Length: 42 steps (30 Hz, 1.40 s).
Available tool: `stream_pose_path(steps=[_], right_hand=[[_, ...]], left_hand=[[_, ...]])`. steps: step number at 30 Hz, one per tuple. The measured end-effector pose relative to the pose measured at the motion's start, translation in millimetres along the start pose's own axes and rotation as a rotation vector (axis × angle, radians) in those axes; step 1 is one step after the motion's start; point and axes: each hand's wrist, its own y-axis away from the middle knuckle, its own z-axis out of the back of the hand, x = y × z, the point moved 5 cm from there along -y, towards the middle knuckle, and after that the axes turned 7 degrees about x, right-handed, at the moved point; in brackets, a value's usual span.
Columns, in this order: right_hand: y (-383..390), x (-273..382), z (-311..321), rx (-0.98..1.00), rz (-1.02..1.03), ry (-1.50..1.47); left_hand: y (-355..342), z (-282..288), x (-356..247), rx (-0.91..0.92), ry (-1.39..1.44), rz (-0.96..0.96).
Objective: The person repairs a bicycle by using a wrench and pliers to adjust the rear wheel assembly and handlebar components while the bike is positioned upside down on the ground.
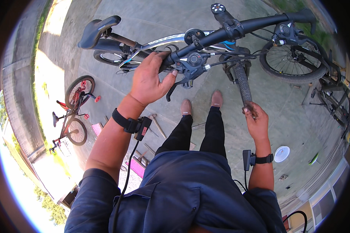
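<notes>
A bicycle with a white, blue and black frame (175, 37) stands before me, its black handlebar (210, 39) running up to the right. My left hand (148, 79) is closed round the grip at the bar's near end, thumb next to the shifter (194, 59). Below that shifter, the black brake lever (172, 90) hangs free of the fingers. Lower right, my right hand (257, 121) pinches the edge of the front tyre (243, 83); the fingertips partly cover the spot held. The black saddle (99, 32) is at the upper left.
A red and black bicycle (74, 110) lies on the left. Another bicycle's wheel (293, 60) stands at the upper right. A hammer (158, 126) and a pink mat (136, 167) lie by my left leg; a white bowl (282, 153) is at right.
</notes>
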Motion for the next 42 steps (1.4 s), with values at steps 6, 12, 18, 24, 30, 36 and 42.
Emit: stream_pose_path(steps=[6,12,18,24,30,36,42], right_hand=[[-1,1,0,-0.019,0.012,0.018],[-2,3,-3,0.005,0.002,-0.003],[-3,5,-4,0.019,-0.024,-0.023],[-4,10,-5,0.035,-0.051,-0.025],[-6,9,-5,0.034,-0.046,-0.013],[-7,4,-6,0.093,-0.04,0.001],[-9,3,-9,0.11,-0.04,-0.006]], left_hand=[[0,-4,6,-0.043,0.028,0.061],[1,-2,5,-0.046,0.021,0.029],[2,0,4,0.073,-0.022,-0.021],[2,2,-3,0.217,-0.145,-0.039],[0,0,-3,0.227,-0.104,0.002],[-1,-1,0,0.21,-0.044,-0.047],[0,1,0,0.154,-0.018,-0.082]])
